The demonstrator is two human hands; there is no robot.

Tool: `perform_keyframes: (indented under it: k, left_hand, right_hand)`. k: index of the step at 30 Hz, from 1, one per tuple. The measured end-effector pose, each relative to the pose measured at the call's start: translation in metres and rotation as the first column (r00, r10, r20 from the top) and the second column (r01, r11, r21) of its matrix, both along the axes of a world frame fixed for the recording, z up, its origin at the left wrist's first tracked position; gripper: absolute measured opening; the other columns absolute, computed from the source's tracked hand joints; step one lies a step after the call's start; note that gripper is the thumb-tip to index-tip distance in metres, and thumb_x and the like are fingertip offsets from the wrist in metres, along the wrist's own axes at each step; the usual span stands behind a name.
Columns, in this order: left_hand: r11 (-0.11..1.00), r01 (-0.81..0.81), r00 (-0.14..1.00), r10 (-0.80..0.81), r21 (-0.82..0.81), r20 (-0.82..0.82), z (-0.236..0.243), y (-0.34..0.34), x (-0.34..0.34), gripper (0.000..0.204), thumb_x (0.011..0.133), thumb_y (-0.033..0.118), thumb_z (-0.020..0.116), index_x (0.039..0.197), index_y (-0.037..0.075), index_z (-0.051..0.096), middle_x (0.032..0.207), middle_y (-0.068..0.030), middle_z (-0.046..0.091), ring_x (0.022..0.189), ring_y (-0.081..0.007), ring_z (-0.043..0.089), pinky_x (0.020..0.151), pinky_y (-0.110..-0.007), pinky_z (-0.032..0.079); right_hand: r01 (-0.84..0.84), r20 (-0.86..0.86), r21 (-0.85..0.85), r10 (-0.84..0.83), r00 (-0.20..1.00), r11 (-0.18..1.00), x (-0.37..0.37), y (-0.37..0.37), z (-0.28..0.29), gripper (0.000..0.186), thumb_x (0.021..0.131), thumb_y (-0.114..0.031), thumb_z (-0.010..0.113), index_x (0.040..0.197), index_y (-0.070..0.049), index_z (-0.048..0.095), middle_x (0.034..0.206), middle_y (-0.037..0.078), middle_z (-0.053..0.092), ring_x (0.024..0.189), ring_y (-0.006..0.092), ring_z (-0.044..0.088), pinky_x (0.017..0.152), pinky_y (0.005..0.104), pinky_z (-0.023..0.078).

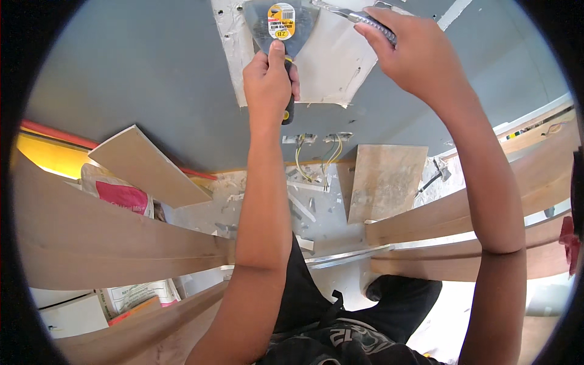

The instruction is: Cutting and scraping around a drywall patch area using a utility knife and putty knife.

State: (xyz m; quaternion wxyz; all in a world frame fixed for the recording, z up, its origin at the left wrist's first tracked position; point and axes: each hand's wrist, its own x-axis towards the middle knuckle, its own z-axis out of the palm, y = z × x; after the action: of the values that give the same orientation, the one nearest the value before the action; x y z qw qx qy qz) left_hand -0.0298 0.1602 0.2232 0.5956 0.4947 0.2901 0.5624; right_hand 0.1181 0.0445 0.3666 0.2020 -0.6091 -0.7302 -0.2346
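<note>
The left grip (267, 79) clasps a scraper (300, 35) at twelve o'clock; the right grip (417, 55), at one, curls around a silver tool (344, 12).

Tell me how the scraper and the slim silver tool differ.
The scraper has a broad, flaring blade; the silver tool is slim. The scraper's handle is black with yellow, the silver tool's ridged and metallic-looking. The scraper is in the left hand, the silver tool in the right hand. Both are gripped by the handle.
</note>
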Motion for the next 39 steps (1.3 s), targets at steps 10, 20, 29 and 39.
perform_keyframes:
  k: [10, 20, 29, 39]
  left_hand:
    - [1.000, 0.000, 1.000, 0.000, 0.010, -0.027, 0.004, 0.003, 0.003, 0.038, 0.106, 0.036, 0.053, 0.088, 0.003, 0.055, 0.060, -0.0058, 0.056, 0.042, -0.0136, 0.051, 0.040, -0.030, 0.043]
    - [0.990, 0.014, 1.000, -0.016, 0.138, 0.013, -0.019, -0.022, 0.065, 0.043, 0.107, 0.038, 0.052, 0.083, 0.003, 0.057, 0.055, -0.0019, 0.053, 0.042, -0.0090, 0.049, 0.039, -0.028, 0.037]
    - [0.993, 0.024, 0.996, -0.033, 0.113, 0.079, -0.012, -0.021, 0.073, 0.041, 0.108, 0.036, 0.050, 0.084, 0.004, 0.057, 0.056, -0.0018, 0.054, 0.041, -0.0088, 0.048, 0.038, -0.027, 0.036]
    - [0.992, 0.034, 0.999, -0.039, 0.123, 0.038, -0.014, -0.017, 0.072, 0.041, 0.107, 0.038, 0.053, 0.083, 0.004, 0.056, 0.056, -0.0014, 0.053, 0.042, -0.0081, 0.048, 0.038, -0.026, 0.037]
  right_hand:
    - [0.133, 0.036, 0.056, -0.135, 0.990, 0.989, 0.005, 0.004, -0.006, 0.036, 0.098, -0.036, 0.062, 0.115, -0.006, 0.073, 0.091, 0.021, 0.072, 0.083, 0.0422, 0.068, 0.074, 0.0454, 0.055]
    - [0.348, -0.063, -0.150, -0.360, 0.931, 0.925, -0.019, -0.004, -0.004, 0.032, 0.100, -0.036, 0.056, 0.102, -0.007, 0.067, 0.082, 0.018, 0.071, 0.082, 0.0408, 0.069, 0.071, 0.0510, 0.055]
    - [0.329, -0.115, -0.240, -0.363, 0.925, 0.914, -0.021, -0.007, 0.011, 0.031, 0.100, -0.034, 0.057, 0.098, -0.005, 0.066, 0.078, 0.018, 0.069, 0.077, 0.0399, 0.068, 0.067, 0.0497, 0.055]
    - [0.339, -0.129, -0.207, -0.370, 0.920, 0.918, -0.025, -0.008, 0.008, 0.030, 0.100, -0.033, 0.057, 0.100, -0.004, 0.065, 0.078, 0.017, 0.069, 0.074, 0.0392, 0.069, 0.066, 0.0493, 0.054]
